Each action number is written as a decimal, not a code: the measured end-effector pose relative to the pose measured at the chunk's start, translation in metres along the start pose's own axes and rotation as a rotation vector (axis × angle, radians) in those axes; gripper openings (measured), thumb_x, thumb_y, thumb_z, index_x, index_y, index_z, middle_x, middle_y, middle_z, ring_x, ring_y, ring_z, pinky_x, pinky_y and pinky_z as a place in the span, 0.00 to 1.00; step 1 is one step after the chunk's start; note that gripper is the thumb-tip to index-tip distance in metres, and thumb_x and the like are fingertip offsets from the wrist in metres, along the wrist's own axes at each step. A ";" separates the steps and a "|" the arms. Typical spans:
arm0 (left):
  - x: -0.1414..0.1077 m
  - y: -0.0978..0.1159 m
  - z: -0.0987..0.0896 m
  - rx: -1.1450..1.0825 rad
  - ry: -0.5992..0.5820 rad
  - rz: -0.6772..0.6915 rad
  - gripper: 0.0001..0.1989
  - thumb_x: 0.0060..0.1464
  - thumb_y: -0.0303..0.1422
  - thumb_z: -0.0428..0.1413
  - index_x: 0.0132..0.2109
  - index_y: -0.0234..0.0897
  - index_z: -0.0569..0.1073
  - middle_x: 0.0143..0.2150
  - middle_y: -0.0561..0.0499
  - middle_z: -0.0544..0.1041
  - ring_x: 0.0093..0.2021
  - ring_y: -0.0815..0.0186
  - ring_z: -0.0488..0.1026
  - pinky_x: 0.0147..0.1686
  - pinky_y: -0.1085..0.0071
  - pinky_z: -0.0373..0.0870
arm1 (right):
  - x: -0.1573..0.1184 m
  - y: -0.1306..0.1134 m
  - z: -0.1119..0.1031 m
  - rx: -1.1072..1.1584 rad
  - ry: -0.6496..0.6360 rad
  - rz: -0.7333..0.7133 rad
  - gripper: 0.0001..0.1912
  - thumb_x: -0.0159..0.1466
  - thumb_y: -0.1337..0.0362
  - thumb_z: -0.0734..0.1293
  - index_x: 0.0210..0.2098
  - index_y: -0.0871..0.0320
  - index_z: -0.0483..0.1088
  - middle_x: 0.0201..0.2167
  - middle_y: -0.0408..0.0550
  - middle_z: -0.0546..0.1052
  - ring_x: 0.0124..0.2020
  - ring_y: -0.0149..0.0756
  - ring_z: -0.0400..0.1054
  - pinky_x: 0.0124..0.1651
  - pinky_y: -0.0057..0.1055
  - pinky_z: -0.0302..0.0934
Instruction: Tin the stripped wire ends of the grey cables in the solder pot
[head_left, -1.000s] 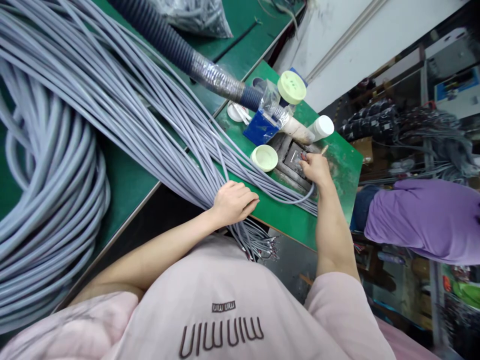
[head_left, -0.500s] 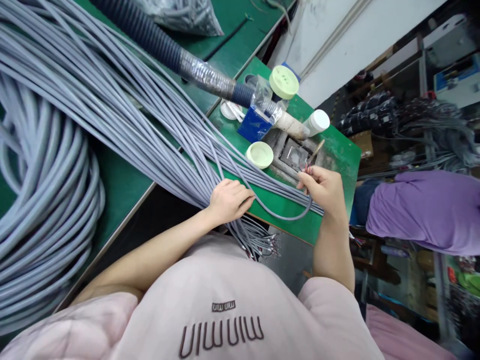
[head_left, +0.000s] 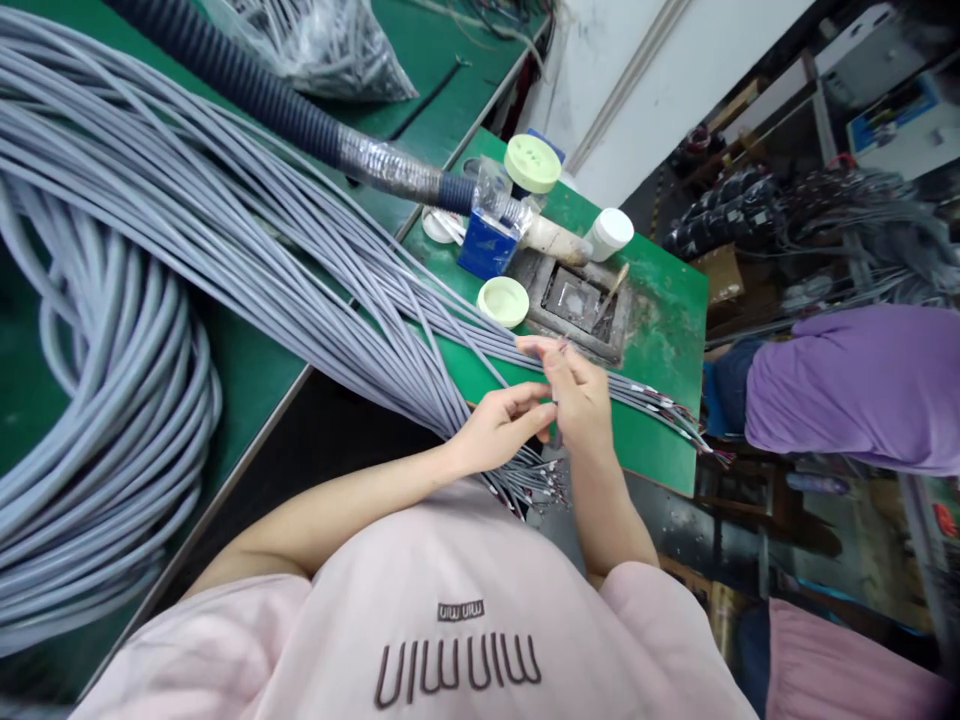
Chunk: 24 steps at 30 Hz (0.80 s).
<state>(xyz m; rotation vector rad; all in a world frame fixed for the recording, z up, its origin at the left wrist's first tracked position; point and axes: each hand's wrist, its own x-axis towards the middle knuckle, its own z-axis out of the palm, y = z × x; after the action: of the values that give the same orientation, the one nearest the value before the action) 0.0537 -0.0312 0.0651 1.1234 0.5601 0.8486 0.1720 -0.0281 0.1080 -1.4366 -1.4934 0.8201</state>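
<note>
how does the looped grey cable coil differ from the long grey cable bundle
The looped grey cable coil curves round on itself; the long grey cable bundle runs mostly straight. The coil sits at the picture's left edge, while the bundle stretches toward the right. The coil's strands look thicker than the bundle's. Both are grey and lie over the green tabletop.

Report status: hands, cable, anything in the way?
Right hand holding a grey cable. Left hand close alongside, grip unclear. Other cables lie bunched across the green bench, close to both hands.
</note>
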 end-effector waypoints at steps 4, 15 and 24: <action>0.000 0.004 -0.002 -0.164 0.089 -0.074 0.23 0.46 0.52 0.60 0.30 0.34 0.70 0.18 0.57 0.66 0.18 0.76 0.60 0.20 0.77 0.57 | -0.015 0.000 0.002 -0.115 -0.008 -0.065 0.22 0.63 0.51 0.63 0.54 0.51 0.67 0.54 0.50 0.73 0.56 0.41 0.67 0.58 0.40 0.62; -0.021 0.010 -0.021 -0.144 0.157 -0.110 0.21 0.53 0.48 0.57 0.36 0.32 0.78 0.16 0.58 0.62 0.17 0.77 0.54 0.19 0.76 0.51 | -0.068 0.013 0.001 -0.496 -0.176 -0.290 0.22 0.67 0.60 0.60 0.17 0.54 0.56 0.15 0.41 0.61 0.19 0.31 0.54 0.27 0.32 0.48; -0.025 0.004 -0.027 -0.158 0.116 -0.184 0.27 0.51 0.53 0.57 0.36 0.30 0.80 0.15 0.55 0.65 0.18 0.75 0.57 0.22 0.74 0.56 | -0.071 0.019 0.001 -0.438 -0.222 -0.313 0.21 0.69 0.59 0.57 0.19 0.54 0.55 0.16 0.41 0.60 0.20 0.32 0.55 0.26 0.31 0.48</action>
<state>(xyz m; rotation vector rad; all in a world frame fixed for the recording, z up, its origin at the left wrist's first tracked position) 0.0173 -0.0365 0.0590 0.8685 0.6702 0.7868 0.1751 -0.0958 0.0799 -1.3943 -2.1015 0.4870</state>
